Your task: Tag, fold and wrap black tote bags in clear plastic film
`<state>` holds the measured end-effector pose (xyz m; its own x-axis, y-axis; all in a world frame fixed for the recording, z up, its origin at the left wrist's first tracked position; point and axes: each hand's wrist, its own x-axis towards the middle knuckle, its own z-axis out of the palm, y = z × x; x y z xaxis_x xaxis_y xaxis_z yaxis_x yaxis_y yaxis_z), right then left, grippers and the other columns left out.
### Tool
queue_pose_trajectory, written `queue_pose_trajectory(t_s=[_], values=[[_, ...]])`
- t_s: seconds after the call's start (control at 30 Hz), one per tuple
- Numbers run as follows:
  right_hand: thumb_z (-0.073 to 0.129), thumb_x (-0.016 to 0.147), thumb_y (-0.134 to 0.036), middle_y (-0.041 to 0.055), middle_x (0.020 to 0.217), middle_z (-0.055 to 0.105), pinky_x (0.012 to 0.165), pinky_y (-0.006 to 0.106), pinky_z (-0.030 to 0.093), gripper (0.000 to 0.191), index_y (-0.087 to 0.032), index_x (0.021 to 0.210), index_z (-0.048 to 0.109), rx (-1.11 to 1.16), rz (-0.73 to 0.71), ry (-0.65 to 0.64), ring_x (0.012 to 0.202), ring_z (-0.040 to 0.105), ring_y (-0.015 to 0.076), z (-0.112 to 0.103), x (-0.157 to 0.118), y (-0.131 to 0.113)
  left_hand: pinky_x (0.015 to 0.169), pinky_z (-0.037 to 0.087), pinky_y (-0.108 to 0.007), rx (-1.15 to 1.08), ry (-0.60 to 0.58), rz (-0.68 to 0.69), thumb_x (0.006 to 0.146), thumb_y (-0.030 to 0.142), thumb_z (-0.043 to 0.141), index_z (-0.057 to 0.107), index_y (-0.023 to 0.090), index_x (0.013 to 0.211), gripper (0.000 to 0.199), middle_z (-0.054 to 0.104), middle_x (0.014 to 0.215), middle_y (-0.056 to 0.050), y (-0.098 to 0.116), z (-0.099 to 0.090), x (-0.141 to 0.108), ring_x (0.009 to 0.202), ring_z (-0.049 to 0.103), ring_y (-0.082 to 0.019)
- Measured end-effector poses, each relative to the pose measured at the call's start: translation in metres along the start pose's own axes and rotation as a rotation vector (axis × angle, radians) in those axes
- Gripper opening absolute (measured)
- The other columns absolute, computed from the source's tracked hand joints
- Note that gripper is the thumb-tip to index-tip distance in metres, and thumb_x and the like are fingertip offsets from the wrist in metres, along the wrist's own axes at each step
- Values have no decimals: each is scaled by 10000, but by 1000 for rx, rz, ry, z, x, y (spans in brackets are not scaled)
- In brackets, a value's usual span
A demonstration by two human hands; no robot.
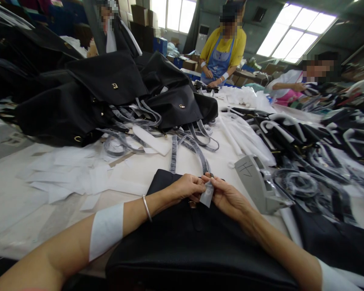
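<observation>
A black handbag (197, 254) lies in front of me, with a gold-coloured clasp (193, 204) on its front. Its plastic-wrapped straps (174, 155) stretch away over the table. Above the clasp, my left hand (188, 187) is closed in a pinch at a small whitish translucent slip (206, 197). The fingers of my right hand (229, 197) pinch the same slip from the other side, close to the strap's end. Part of the slip and the strap end are hidden by my fingers.
Black bags (109, 76) are piled at the back left. Loose white paper pieces (69, 173) lie to the left. A grey tape dispenser (255, 184) stands right of my hands, near wrapped straps (300, 184). Across the table are a person in a yellow shirt (238, 44) and other people.
</observation>
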<state>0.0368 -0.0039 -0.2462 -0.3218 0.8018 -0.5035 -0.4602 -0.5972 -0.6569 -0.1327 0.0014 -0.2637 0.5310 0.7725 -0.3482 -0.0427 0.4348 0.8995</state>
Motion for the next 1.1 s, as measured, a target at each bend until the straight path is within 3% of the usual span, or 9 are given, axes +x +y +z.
queue_pose_trajectory(t_s=[0.1,0.23,0.43,0.5,0.57,0.67,0.8,0.93,1.1], values=[[792,755,-306,6,766,699,733,295,543,330,-149,1007,647,80,56,-19,724,666,158,3,1,1,481,417,-193,3,-26,-19,585,389,712,460,168,608,336,488,560,25,1,0,0,498,495,-98],[810,725,-212,-36,613,644,697,237,535,287,-128,958,665,-10,14,22,636,640,118,2,3,1,397,360,-194,-1,-81,-35,594,337,665,458,179,612,261,457,503,41,-5,1,3,407,417,-89],[825,697,-309,85,1091,721,965,335,499,506,-167,1142,630,-375,15,-96,1030,669,215,-6,-9,-21,590,508,-253,148,-78,-67,694,387,658,606,135,751,264,637,696,-52,15,-13,-5,624,618,-163],[762,757,-436,100,1121,714,1027,392,462,530,-182,1197,612,-623,-89,6,1088,650,247,-25,-21,-35,670,518,-270,382,-9,26,766,354,606,660,144,889,250,685,834,-74,31,-31,-23,759,650,-192],[678,800,-529,118,1133,709,1048,447,443,523,-186,1191,624,-933,-241,182,1099,645,283,-58,-39,-47,778,512,-292,717,211,229,832,314,549,682,183,978,238,694,952,-65,38,-57,-49,868,643,-205],[612,816,-530,133,1126,709,1010,530,465,542,-211,1254,607,-1400,-425,329,1073,655,339,-122,-69,-45,948,477,-351,1105,477,363,908,274,458,660,210,1109,292,670,1106,-70,20,-100,-101,1012,616,-231],[537,876,-384,75,1474,464,1061,500,437,606,-344,1465,397,-1830,-792,135,1293,499,336,-176,-102,-1,1099,394,-458,1438,475,501,879,115,404,422,261,1423,564,447,1446,-92,-37,-124,-161,1304,451,-267],[437,933,-329,5,1547,355,1119,452,381,598,-411,1504,278,-1879,-963,75,1388,376,300,-171,-108,35,1163,319,-465,1505,425,603,935,120,374,301,299,1484,582,362,1509,-75,-60,-109,-184,1388,350,-244],[466,934,-370,1,1528,390,1133,459,363,507,-396,1439,430,-1871,-940,0,1384,380,308,-152,-90,30,1174,315,-437,1312,355,550,952,174,365,417,272,1418,479,398,1489,-65,-55,-101,-172,1389,347,-215]])
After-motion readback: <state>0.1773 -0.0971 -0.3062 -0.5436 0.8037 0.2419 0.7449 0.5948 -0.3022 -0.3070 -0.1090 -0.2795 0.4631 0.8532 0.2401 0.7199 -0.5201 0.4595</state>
